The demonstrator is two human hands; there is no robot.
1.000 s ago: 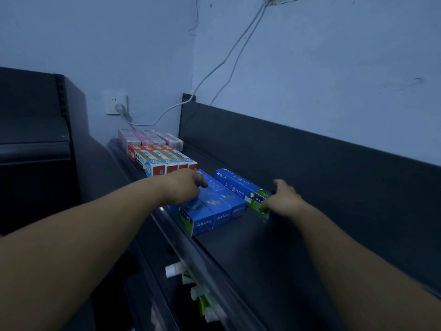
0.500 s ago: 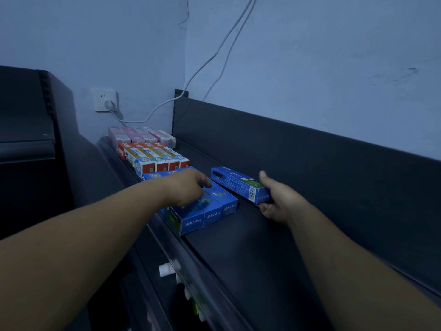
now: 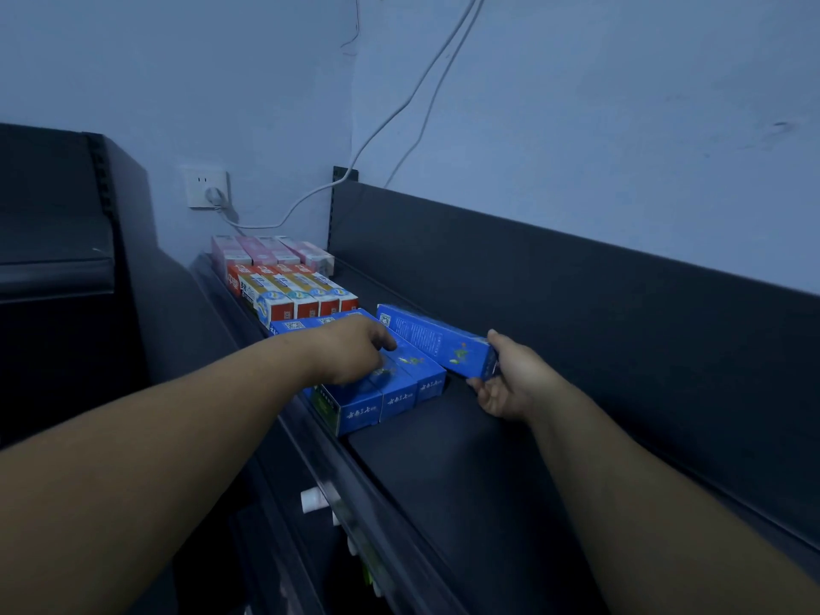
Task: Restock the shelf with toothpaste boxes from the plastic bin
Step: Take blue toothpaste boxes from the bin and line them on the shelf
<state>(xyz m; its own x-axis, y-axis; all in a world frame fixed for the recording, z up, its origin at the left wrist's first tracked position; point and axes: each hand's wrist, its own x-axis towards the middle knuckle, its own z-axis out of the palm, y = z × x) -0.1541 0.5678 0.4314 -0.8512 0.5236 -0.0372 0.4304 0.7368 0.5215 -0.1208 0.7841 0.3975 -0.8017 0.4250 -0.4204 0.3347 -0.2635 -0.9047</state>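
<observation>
Blue box (image 3: 437, 341) is up over the shelf (image 3: 466, 463), just at 3 o'clock of the blue row (image 3: 390, 388), angled, far end pointing to 11 o'clock. Right hand (image 3: 510, 383) pinches only the near end, thumb on top, fingers beneath. Left hand (image 3: 350, 355) lies on the row, fingers bent down onto it; steadying or gripping, I cannot tell.

Now the risks, as I judge them. An end-only hold on a long, light carton lets the far end swing, and it could clip the row and skew it. If it goes in crooked, it wedges askew. If it is shoved too hard toward 9 o'clock, the row's outer box, right at the shelf lip, could tip off. Orange boxes (image 3: 301, 295) at 11 o'clock sit close, so a nudge may carry on to them.
</observation>
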